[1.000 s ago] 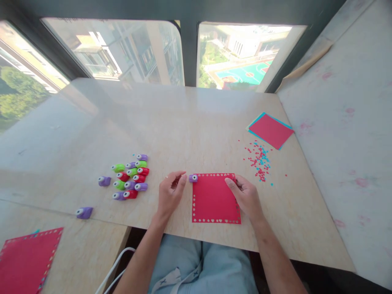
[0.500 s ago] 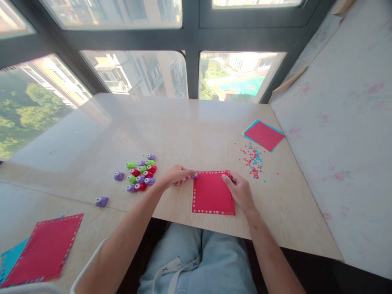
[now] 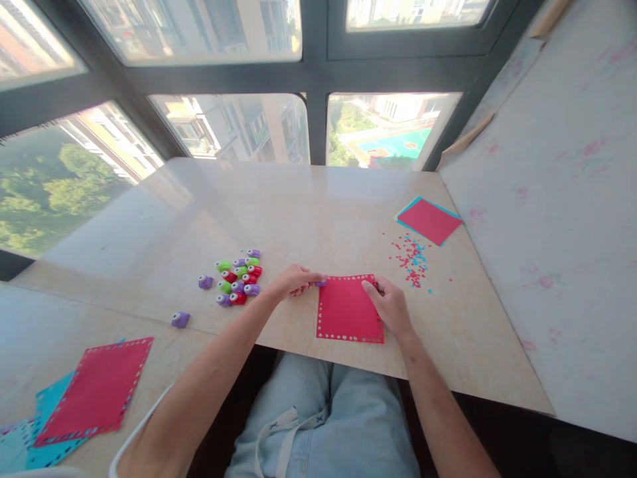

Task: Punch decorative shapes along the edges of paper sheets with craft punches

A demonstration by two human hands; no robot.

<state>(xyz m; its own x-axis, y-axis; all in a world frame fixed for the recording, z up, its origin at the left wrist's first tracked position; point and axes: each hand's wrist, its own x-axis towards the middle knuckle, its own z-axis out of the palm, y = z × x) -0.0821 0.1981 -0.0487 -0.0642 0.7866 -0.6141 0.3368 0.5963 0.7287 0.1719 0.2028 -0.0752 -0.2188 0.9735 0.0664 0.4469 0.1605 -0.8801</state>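
Left hand (image 3: 293,282) fingers pinching purple punch (image 3: 321,283) at red card (image 3: 348,310) corner, right hand (image 3: 391,307) fingers gripping card edge, punch cluster (image 3: 239,277) leftward

**Count of things on the table**

Two hands: the left hand (image 3: 293,281) and the right hand (image 3: 389,307). One red sheet (image 3: 349,309) with punched edges lies between them. One small purple punch (image 3: 321,283) sits at that sheet's far left corner, under the left fingers.

A cluster of punches (image 3: 239,277) holds about ten (they sit too close together for an exact count), in green, red and purple. Two more purple punches lie apart: one (image 3: 206,281) just left of the cluster, one (image 3: 180,319) nearer the table's edge.

Two paper stacks: a red-on-blue stack (image 3: 430,221) at the far right, another stack (image 3: 94,388) at the near left. One scatter of confetti (image 3: 412,259).
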